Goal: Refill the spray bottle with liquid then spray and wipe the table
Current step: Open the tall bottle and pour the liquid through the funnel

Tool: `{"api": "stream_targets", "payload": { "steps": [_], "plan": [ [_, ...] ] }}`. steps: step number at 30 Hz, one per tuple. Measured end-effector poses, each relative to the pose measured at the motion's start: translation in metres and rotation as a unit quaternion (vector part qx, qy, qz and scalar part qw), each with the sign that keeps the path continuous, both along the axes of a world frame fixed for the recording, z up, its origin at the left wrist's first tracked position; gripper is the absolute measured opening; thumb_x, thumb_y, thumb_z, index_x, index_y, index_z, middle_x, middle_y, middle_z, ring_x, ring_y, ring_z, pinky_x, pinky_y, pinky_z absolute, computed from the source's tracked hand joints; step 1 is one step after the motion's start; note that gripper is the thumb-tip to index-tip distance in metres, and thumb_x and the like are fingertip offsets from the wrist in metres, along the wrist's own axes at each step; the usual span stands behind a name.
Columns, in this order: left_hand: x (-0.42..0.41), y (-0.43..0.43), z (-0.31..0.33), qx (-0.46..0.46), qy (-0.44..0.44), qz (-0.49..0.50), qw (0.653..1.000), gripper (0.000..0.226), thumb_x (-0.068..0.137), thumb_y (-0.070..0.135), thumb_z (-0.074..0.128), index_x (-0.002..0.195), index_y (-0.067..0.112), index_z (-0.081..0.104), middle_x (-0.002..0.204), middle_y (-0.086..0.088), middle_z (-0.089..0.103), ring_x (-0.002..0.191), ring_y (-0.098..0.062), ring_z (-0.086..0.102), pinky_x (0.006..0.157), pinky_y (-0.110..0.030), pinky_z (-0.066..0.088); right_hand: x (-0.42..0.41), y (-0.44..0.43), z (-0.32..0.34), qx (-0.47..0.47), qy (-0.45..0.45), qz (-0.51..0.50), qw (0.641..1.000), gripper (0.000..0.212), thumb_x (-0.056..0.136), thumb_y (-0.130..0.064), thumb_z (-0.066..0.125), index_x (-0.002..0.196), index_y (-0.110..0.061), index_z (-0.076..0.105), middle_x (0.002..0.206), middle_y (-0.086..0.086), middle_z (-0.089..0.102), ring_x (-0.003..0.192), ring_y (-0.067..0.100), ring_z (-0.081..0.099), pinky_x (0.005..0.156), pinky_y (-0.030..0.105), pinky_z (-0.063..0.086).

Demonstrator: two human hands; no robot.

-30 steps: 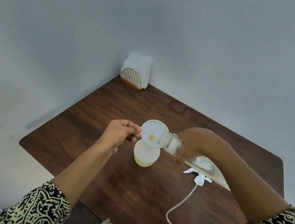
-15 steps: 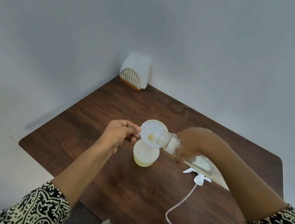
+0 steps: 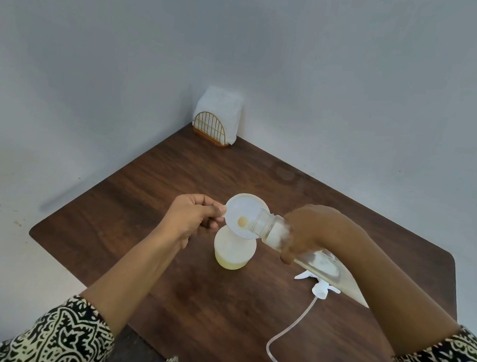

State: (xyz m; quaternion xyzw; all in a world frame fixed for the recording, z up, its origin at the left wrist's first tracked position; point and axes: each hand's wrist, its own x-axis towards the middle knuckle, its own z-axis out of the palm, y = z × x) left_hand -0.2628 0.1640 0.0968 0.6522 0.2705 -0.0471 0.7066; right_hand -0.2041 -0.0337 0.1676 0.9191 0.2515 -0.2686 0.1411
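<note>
Fingers [image 3: 217,210] of left hand [image 3: 193,219] pinching funnel [image 3: 242,210] rim atop spray bottle [image 3: 233,252], centre of table [image 3: 140,196]; right hand [image 3: 310,234] wrapped round tilted refill bottle [image 3: 270,229], mouth in funnel; head view, nothing shifted over last second, so pouring judged ongoing, refill incomplete.

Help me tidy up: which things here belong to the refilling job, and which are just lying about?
Job: funnel, spray bottle, refill bottle, spray head with tube, table.
Lying about: napkin holder, untouched in the far corner; it may serve for wiping later.
</note>
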Motion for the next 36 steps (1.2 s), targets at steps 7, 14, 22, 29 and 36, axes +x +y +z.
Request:
{"api": "stream_targets", "payload": {
  "steps": [7, 14, 22, 29, 36],
  "plan": [
    [-0.001, 0.001, -0.002, 0.0, 0.002, -0.001, 1.0, 0.003, 0.083, 0.004, 0.069, 0.084, 0.003, 0.072, 0.068, -0.009, 0.069, 0.053, -0.012, 0.057, 0.07, -0.033, 0.057, 0.0, -0.001, -0.001, -0.001, -0.002, 0.004, 1.0, 0.042, 0.064, -0.053, 0.069, 0.093, -0.024, 0.059, 0.087, -0.005, 0.063, 0.083, 0.018, 0.062, 0.063, 0.029, 0.045],
    [-0.003, 0.0, -0.001, -0.021, -0.006, -0.002, 1.0, 0.005, 0.083, 0.002, 0.068, 0.079, 0.004, 0.07, 0.061, -0.007, 0.067, 0.048, -0.011, 0.054, 0.07, -0.033, 0.054, 0.0, 0.0, -0.001, -0.004, -0.001, 0.009, 1.0, 0.042, 0.065, -0.054, 0.069, 0.091, -0.024, 0.057, 0.089, -0.005, 0.062, 0.085, 0.019, 0.061, 0.061, 0.028, 0.041],
    [-0.003, -0.001, 0.0, -0.015, -0.004, 0.006, 1.0, 0.004, 0.083, 0.003, 0.069, 0.079, 0.004, 0.07, 0.063, -0.008, 0.068, 0.049, -0.011, 0.055, 0.071, -0.033, 0.056, 0.0, -0.003, -0.004, 0.015, -0.012, 0.007, 1.0, 0.04, 0.064, -0.052, 0.07, 0.09, -0.024, 0.057, 0.088, -0.004, 0.064, 0.084, 0.019, 0.062, 0.061, 0.028, 0.042],
    [-0.003, 0.0, 0.001, -0.013, -0.003, 0.005, 1.0, 0.003, 0.084, 0.001, 0.067, 0.082, 0.002, 0.069, 0.066, -0.01, 0.066, 0.048, -0.01, 0.055, 0.061, -0.026, 0.056, -0.006, -0.011, -0.01, 0.06, -0.031, -0.004, 0.998, 0.042, 0.065, -0.049, 0.07, 0.096, -0.022, 0.059, 0.086, -0.005, 0.064, 0.085, 0.018, 0.06, 0.074, 0.033, 0.049],
    [-0.004, 0.002, -0.001, -0.012, 0.004, 0.008, 1.0, 0.003, 0.084, 0.001, 0.067, 0.082, 0.002, 0.069, 0.065, -0.009, 0.067, 0.048, -0.009, 0.055, 0.061, -0.025, 0.056, -0.011, -0.018, -0.02, 0.122, -0.03, -0.026, 0.992, 0.05, 0.066, -0.052, 0.072, 0.105, -0.025, 0.059, 0.088, -0.005, 0.066, 0.084, 0.017, 0.061, 0.078, 0.032, 0.051]
  ]
}}
